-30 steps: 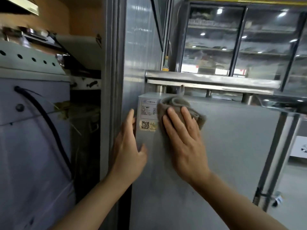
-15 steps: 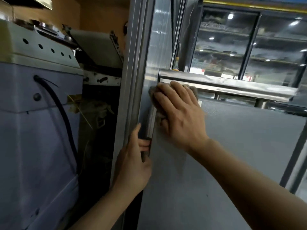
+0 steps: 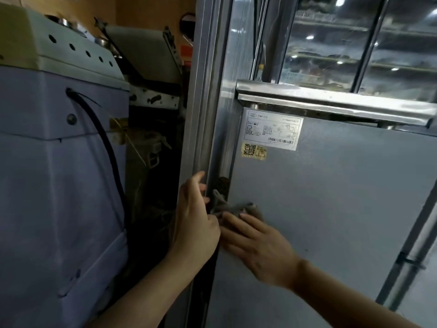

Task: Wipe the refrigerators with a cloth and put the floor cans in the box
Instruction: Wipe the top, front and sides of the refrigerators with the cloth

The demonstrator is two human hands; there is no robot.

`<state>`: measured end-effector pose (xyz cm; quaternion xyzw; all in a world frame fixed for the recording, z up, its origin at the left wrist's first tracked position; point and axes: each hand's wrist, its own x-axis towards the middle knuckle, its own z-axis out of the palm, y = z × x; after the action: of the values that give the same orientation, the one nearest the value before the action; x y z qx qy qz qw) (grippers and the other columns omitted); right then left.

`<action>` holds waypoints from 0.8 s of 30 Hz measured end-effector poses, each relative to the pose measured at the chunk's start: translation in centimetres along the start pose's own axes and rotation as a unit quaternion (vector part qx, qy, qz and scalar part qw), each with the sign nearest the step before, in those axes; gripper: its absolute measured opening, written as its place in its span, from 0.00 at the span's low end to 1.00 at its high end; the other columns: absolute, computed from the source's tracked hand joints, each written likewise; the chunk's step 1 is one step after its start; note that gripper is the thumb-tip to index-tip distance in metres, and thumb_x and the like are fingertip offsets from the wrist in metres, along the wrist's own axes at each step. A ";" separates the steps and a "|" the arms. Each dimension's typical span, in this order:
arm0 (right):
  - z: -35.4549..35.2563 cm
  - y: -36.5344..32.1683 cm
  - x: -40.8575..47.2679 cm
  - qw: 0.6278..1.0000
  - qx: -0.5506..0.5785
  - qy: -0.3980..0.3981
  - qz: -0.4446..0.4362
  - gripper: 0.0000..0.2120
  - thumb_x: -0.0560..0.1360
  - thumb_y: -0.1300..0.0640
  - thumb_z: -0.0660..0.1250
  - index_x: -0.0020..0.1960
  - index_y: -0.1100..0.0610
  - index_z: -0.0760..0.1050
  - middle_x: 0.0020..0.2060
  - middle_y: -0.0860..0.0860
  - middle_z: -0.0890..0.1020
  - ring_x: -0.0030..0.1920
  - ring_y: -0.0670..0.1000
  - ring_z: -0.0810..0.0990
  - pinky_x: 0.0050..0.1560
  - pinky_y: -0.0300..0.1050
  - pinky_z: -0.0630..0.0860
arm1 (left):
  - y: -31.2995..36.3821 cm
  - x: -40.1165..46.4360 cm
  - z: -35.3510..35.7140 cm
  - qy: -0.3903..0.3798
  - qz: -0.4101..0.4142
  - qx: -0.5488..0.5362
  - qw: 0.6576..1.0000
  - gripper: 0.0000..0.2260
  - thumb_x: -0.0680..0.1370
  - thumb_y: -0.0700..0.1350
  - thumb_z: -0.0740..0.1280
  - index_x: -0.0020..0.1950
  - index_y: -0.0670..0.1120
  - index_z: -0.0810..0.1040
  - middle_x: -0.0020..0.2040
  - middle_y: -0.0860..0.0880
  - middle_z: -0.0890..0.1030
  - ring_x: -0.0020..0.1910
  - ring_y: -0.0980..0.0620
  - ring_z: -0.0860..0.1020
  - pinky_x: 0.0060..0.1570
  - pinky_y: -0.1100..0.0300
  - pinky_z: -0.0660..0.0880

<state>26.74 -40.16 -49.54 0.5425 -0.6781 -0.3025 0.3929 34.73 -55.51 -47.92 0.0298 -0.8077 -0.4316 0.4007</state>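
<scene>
One cloth (image 3: 227, 205), bunched at the left edge of the grey refrigerator (image 3: 331, 209) panel, below its two stickers. Two hands on it: right hand (image 3: 257, 245) flat, fingers straight, pressing the cloth to the panel; left hand (image 3: 196, 223) curled at the door edge, fingers seem to pinch the cloth. One steel rail (image 3: 331, 100) above.

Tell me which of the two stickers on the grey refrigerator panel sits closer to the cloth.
The small gold QR-code sticker; it sits below the larger white rating label, so nearer the grey cloth.
</scene>
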 end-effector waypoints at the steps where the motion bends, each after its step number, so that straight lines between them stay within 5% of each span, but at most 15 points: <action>1: -0.5 1.0 0.2 1.000 -0.001 0.024 0.009 0.23 0.74 0.51 0.55 0.67 0.50 0.73 0.69 0.48 0.71 0.72 0.56 0.64 0.73 0.55 0.49 | 0.3 0.2 -0.1 -0.002 0.008 -0.001 1.000 0.35 0.71 0.28 0.63 0.72 0.52 0.57 0.64 0.52 0.68 0.58 0.59 0.72 0.44 0.74 0.68; 7: -4.4 11.5 1.8 0.960 -0.028 0.180 0.211 0.27 0.74 0.53 0.60 0.73 0.53 0.65 0.73 0.50 0.65 0.75 0.58 0.56 0.73 0.56 0.50 | 3.0 2.0 1.0 0.011 0.027 -0.011 1.000 0.34 0.73 0.30 0.63 0.74 0.51 0.56 0.67 0.51 0.69 0.64 0.55 0.71 0.60 0.57 0.71; 10: -3.3 10.9 0.9 0.932 0.017 0.223 0.285 0.29 0.74 0.53 0.58 0.74 0.54 0.62 0.74 0.50 0.61 0.75 0.58 0.53 0.74 0.56 0.49 | 4.0 2.0 2.3 0.011 0.034 0.001 0.999 0.35 0.73 0.32 0.63 0.75 0.52 0.54 0.69 0.52 0.69 0.65 0.54 0.70 0.61 0.60 0.69; 13: 0.0 5.5 -2.7 0.947 0.038 0.183 0.261 0.30 0.73 0.53 0.57 0.74 0.54 0.59 0.74 0.50 0.58 0.75 0.59 0.51 0.74 0.56 0.47 | 4.5 1.3 3.3 0.014 0.035 0.012 0.999 0.36 0.71 0.32 0.62 0.75 0.51 0.54 0.71 0.52 0.65 0.68 0.54 0.67 0.63 0.63 0.66; 18: 2.5 1.6 -9.1 0.993 -0.020 0.055 0.102 0.35 0.71 0.51 0.56 0.76 0.54 0.53 0.75 0.46 0.55 0.76 0.56 0.49 0.75 0.52 0.46 | 5.5 0.2 4.2 -0.008 0.027 0.007 1.000 0.39 0.73 0.33 0.64 0.76 0.53 0.46 0.74 0.52 0.57 0.71 0.56 0.60 0.64 0.69 0.57; 21: 0.1 6.9 -8.9 0.974 -0.005 0.119 0.193 0.31 0.72 0.52 0.56 0.75 0.53 0.56 0.74 0.48 0.60 0.75 0.56 0.54 0.74 0.53 0.50 | 6.6 0.1 4.6 -0.002 0.014 0.054 0.998 0.40 0.73 0.35 0.64 0.76 0.54 0.44 0.77 0.52 0.49 0.75 0.53 0.54 0.66 0.67 0.53; 24: -2.8 12.7 -7.8 0.938 0.015 0.181 0.297 0.31 0.72 0.53 0.57 0.75 0.55 0.58 0.74 0.51 0.59 0.75 0.58 0.53 0.74 0.56 0.52 | 8.3 1.0 5.4 0.018 0.016 0.084 0.996 0.41 0.72 0.35 0.64 0.76 0.55 0.44 0.77 0.51 0.39 0.76 0.49 0.49 0.72 0.55 0.51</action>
<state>23.63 -29.59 -39.05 0.3680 -0.7302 -0.0591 0.5727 32.90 -47.12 -42.95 0.0586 -0.8341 -0.3550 0.4181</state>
